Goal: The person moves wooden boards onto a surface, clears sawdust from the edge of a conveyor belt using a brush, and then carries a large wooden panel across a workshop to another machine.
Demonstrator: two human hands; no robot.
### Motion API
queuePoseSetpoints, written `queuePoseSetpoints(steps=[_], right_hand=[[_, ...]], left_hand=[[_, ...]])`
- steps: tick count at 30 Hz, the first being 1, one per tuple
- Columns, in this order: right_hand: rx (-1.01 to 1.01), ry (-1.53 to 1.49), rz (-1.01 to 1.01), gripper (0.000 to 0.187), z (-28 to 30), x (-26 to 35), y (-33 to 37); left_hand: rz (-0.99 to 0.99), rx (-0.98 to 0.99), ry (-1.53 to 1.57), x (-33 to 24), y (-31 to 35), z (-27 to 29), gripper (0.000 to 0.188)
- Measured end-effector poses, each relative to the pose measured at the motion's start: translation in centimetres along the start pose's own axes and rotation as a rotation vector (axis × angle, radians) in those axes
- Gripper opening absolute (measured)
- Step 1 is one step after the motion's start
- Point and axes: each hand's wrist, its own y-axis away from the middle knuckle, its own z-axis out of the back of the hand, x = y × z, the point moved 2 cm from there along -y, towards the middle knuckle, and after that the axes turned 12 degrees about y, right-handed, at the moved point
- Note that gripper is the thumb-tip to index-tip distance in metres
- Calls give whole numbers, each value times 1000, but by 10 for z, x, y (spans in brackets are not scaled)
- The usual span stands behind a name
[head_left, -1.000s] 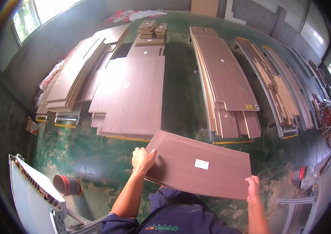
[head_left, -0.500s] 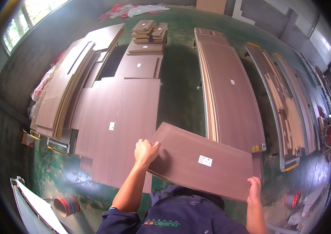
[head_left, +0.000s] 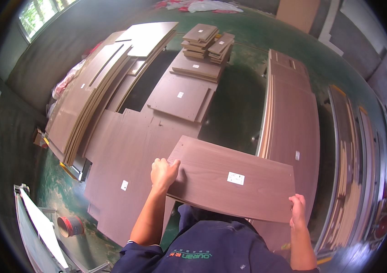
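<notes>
A brown wood-grain panel (head_left: 207, 166) with a white label is held in front of my body, its left end higher than its right. My left hand (head_left: 164, 173) is closed on its left end, the thumb lying by the edge. On the opposite end, my right hand (head_left: 297, 210) grips the right edge with bent fingers. Below and beyond the panel lies a large labelled board (head_left: 134, 154) on the left. To the right, a long stack of boards (head_left: 291, 123) runs away from me, partly covered by the held panel.
Small panels (head_left: 200, 34) are piled at the far middle, beyond a mid-sized panel (head_left: 179, 98). A tall board stack (head_left: 84, 91) stands at the left. Narrow strips (head_left: 346, 204) lie on a rack at right. A round tub (head_left: 70, 226) sits on the green floor.
My view has turned left and moved nearer the far small panels. The panel stays in both hands, now slightly higher and less tilted.
</notes>
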Motion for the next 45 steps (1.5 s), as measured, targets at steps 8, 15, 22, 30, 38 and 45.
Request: queuePoseSetpoints(steps=[8,15,22,30,38,45], right_hand=[[59,63,-23,37,-47,150,-146],[-16,11,-47,36,-62,265,-256],[58,29,16,41,-124,379,-402],[261,175,139,34,-194,536,-568],[425,254,481,36,-339,709,-727],[522,440,750,35,-484,849,-823]], left_hand=[[21,63,5,-113,-172,-64,53],[-72,80,33,-243,-307,-87,52],[-12,8,20,-333,-439,-107,54],[305,-55,93,-398,-535,-108,54],[545,-271,265,-425,-661,-133,54],[710,-401,375,-438,-773,-135,55]])
